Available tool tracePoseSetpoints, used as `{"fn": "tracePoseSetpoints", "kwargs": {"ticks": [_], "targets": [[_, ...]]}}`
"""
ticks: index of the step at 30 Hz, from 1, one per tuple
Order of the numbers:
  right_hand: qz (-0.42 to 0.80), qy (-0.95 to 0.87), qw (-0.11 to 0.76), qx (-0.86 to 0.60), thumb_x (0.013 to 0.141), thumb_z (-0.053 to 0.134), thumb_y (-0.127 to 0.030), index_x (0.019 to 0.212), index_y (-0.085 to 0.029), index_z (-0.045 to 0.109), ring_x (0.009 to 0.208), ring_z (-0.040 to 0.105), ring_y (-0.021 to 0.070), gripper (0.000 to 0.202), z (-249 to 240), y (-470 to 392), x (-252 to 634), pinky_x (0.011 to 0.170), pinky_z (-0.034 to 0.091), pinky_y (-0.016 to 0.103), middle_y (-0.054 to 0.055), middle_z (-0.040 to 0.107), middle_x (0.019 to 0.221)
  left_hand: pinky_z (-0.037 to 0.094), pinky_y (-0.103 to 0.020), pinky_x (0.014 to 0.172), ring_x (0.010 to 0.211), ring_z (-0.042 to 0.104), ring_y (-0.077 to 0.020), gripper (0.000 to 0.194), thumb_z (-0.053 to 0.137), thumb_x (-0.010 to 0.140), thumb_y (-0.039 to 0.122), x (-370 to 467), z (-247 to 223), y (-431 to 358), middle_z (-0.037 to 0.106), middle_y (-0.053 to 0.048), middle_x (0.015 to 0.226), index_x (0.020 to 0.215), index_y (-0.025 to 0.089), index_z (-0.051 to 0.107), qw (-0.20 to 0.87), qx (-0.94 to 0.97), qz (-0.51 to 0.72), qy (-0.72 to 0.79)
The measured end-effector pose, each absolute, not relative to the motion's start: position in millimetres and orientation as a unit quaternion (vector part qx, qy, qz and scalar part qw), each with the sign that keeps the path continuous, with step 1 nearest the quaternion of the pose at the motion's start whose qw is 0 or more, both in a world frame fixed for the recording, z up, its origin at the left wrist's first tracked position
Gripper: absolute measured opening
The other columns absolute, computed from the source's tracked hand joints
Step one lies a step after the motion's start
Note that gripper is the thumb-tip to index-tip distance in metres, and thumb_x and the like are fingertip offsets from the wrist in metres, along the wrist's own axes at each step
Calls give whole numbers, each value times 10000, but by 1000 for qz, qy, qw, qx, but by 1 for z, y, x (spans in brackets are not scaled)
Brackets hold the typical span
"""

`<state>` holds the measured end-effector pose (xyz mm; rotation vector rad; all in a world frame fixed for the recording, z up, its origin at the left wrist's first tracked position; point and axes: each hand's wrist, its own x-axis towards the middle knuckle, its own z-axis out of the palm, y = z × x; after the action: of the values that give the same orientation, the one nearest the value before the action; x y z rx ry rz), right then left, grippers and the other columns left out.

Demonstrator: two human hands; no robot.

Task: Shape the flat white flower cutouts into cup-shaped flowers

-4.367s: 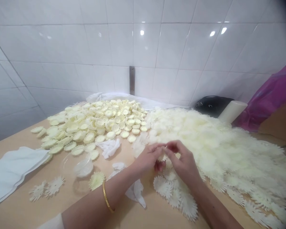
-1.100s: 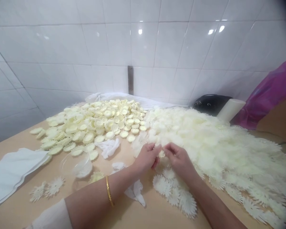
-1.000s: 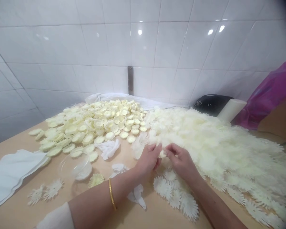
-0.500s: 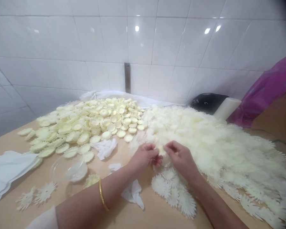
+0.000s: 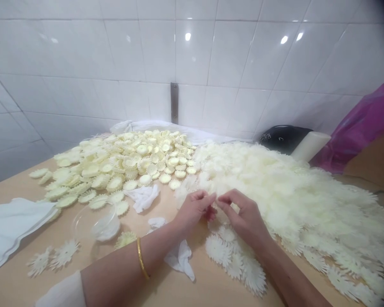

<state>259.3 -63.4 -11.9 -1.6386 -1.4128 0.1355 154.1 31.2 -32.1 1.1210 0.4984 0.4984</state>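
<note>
Bare L hand [image 5: 192,213] & R hand [image 5: 246,215] nr front of pale-cream jagged-disc pile [image 5: 294,196]; fingertips pressed tog., can't tell on what.

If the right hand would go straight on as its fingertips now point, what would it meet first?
Most likely the left hand: the right hand points toward its thumb, which looks very near. Depth between them is hard to judge from this view.

Off-white petal discs [image 5: 233,260], thin w/ notched edges, lie flat & overlapping on the surface [image 5: 208,292] by the R hand [image 5: 245,215]. Similar discs heaped in a big pile [image 5: 275,183] to the R. Pc b/w fingertips: too blurred to tell.
</note>
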Motion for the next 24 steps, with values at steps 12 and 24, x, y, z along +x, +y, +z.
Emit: {"fn": "tracePoseSetpoints", "kwargs": {"ticks": [12,24], "targets": [[81,-558,487,-667,791,478,-271,703,-180,502,663,499,153,129,-5,-65,265,616,392,266,16,531,688,395,-209,466,463,536,-100,322,627,661,413,151,-33,31,553,-11,538,636,156,435,810,502,224,204],[95,-538,492,-678,796,439,-271,660,-182,456,608,447,140,163,-9,-64,263,577,359,263,-2,473,641,440,-250,552,541,578,-126,271,652,658,317,149,-28,29,560,-6,555,667,156,435,830,499,194,159]]}}
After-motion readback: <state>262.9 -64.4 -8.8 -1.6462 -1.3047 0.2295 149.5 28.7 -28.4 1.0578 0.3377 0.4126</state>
